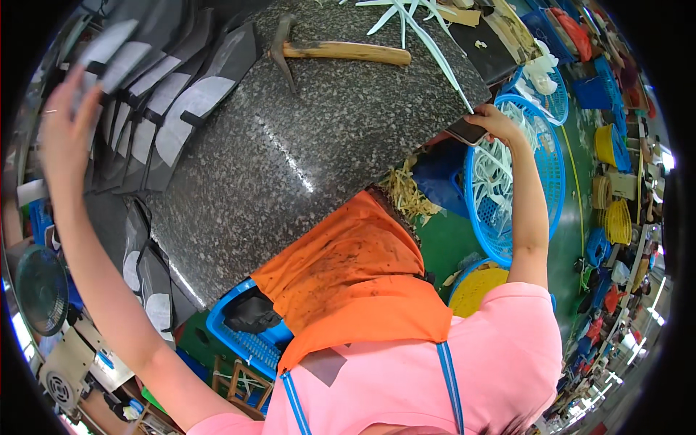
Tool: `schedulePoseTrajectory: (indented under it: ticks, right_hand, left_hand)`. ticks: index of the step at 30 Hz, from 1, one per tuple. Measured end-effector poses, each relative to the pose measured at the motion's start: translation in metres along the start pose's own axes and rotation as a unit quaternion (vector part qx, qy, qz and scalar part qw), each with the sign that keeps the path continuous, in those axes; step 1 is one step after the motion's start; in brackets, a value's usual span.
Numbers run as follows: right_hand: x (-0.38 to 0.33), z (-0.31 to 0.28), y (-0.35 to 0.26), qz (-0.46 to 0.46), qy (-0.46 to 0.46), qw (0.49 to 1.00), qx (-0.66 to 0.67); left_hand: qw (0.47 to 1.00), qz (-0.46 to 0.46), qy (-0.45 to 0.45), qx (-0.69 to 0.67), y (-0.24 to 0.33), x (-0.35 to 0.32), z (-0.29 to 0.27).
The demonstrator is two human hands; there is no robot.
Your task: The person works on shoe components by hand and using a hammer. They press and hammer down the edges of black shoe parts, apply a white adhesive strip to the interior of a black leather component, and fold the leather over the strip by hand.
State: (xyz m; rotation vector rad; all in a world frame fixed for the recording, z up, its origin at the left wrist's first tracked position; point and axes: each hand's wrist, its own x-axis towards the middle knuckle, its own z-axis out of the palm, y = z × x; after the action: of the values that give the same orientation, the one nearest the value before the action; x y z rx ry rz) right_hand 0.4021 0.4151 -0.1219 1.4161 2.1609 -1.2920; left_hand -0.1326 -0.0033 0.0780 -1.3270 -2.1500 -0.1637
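My left hand (67, 138) reaches to the overlapping black pieces with white patches (190, 116) at the table's left. Motion smears its fingers, and the fingertips are close to a blurred white-patched piece (109, 45); whether they grip it I cannot tell. At the table's right corner, my right hand (499, 123) is closed, thumb and fingers pinching the end of a long white strip (444, 67). A small dark flat thing (466, 133) shows just below those fingers; its kind is unclear. More pale strips (401, 16) fan out at the table's far edge.
A wooden-handled hammer (346, 51) lies on the speckled stone table (290, 130). Beside my right arm stands a blue basket (557, 170) with white strips inside. Yellowish scraps (408, 190) hang by the table's edge. A blue crate (243, 337) stands below, near my orange apron (348, 254).
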Motion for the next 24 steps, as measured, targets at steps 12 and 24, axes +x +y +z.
schedulePoseTrajectory:
  ticks: [12,24]
  right_hand:
    - [-0.009,-0.002,0.003,0.030,0.028,0.999,-0.009]
    - [-0.036,-0.004,-0.004,-0.001,0.046,0.998,-0.036]
  left_hand:
    - [0.984,-0.145,-0.103,-0.017,-0.011,-0.171,-0.070]
    - [0.894,-0.369,-0.243,-0.069,0.047,-0.311,-0.084]
